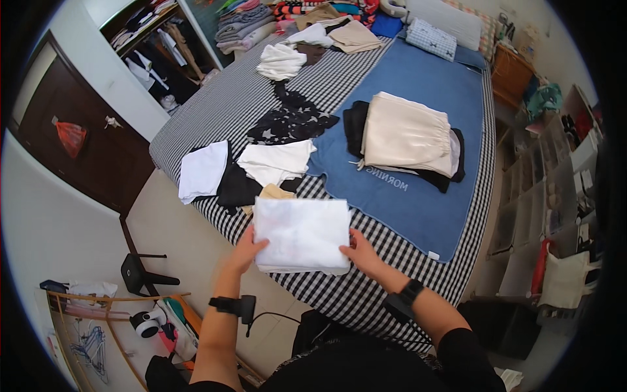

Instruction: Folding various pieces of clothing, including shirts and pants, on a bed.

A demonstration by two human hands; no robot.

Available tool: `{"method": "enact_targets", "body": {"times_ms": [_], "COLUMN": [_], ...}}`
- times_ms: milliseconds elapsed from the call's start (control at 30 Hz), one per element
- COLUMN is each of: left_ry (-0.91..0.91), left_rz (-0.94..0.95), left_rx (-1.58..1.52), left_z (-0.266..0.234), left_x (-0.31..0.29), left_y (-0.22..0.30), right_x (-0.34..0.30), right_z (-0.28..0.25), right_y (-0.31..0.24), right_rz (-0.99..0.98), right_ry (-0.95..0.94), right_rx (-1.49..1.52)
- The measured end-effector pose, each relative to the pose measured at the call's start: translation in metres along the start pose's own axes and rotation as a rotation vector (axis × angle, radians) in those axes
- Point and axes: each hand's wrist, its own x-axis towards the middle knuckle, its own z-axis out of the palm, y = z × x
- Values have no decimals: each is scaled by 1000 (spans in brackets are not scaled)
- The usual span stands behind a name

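Observation:
Between my hands is a neatly folded white garment (302, 234), a flat rectangle over the near edge of the bed. My left hand (248, 248) grips its left side, thumb on top. On its right side my right hand (358, 251) pinches the edge, thumb and fingers closed on it. Just beyond lie a small yellow cloth (277, 191), a crumpled white garment (277, 162) and a black garment (236, 186). Left of these rests another folded white piece (204, 171). A black garment with a star print (294, 117) is spread farther back.
A blue blanket (418, 219) covers the bed's right part, bearing a stack of folded cream trousers (405, 134) over black clothes. More clothes are piled at the far end. A clothes rack (98, 300) and black stool (140, 274) stand left; storage drawers (526, 196) line the right.

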Motion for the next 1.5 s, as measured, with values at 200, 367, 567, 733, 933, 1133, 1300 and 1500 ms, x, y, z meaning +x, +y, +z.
{"method": "enact_targets", "body": {"times_ms": [200, 367, 567, 733, 933, 1133, 1300, 1500], "left_ry": [323, -34, -475, -96, 196, 59, -22, -447], "left_rz": [75, -13, -106, 260, 412, 156, 194, -197], "left_rx": [922, 1206, 1209, 1054, 1335, 1220, 350, -999], "left_z": [9, 13, -25, -46, -63, -85, -62, 44], "left_x": [-7, 3, 29, 102, 236, 285, 275, 173], "left_y": [-99, -76, -38, 32, 42, 62, 102, 172], "right_x": [2, 14, 23, 42, 61, 69, 70, 57], "right_z": [28, 22, 6, 24, 3, -2, -4, -6], "right_y": [18, 45, 40, 4, 58, 61, 59, 46], "right_rz": [-560, -623, -535, -579, -508, -519, -521, -611], "right_ry": [172, -47, -8, -14, -121, -141, -147, -116], "right_rx": [-1072, -1098, -840, -966, -1155, -1111, -1162, -1074]}}
